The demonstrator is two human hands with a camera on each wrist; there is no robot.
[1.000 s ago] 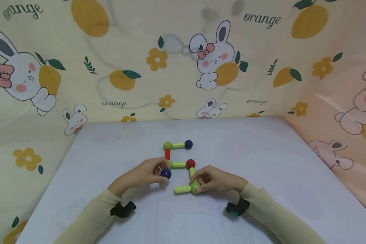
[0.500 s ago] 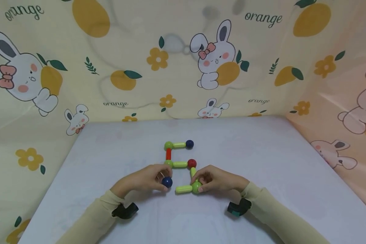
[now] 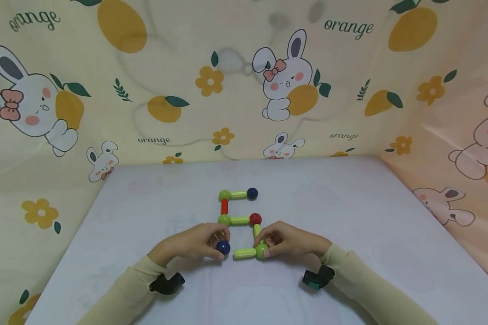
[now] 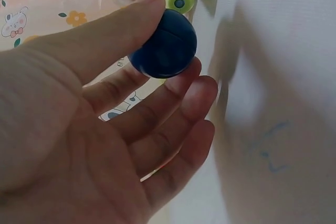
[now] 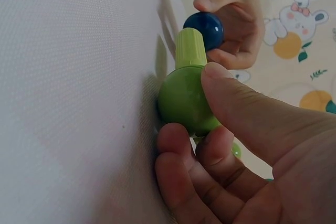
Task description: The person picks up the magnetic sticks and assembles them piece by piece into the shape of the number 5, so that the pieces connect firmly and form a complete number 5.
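Observation:
My left hand (image 3: 197, 243) pinches a dark blue ball (image 4: 167, 45) between thumb and fingers, just left of the free end of a light green rod (image 3: 245, 253). A gap shows between ball and rod in the head view. My right hand (image 3: 290, 239) grips the green ball (image 5: 184, 98) at that rod's other end. From this green ball another light green rod (image 3: 257, 232) runs up to a red ball (image 3: 255, 219). A further light green rod (image 3: 240, 220) joins the red ball to a second green ball (image 3: 224, 220), which sits just beyond my left fingertips.
Farther back, a red rod (image 3: 224, 207) leads to another green ball (image 3: 224, 195). From there a light green rod (image 3: 239, 195) ends in a dark blue ball (image 3: 252, 193). All lies on a white table (image 3: 329, 189) with a printed cloth (image 3: 236, 90) behind.
My left hand has brought the blue ball toward me, from beside the second green ball down to the level of the rod's free end. The right hand keeps its hold in place.

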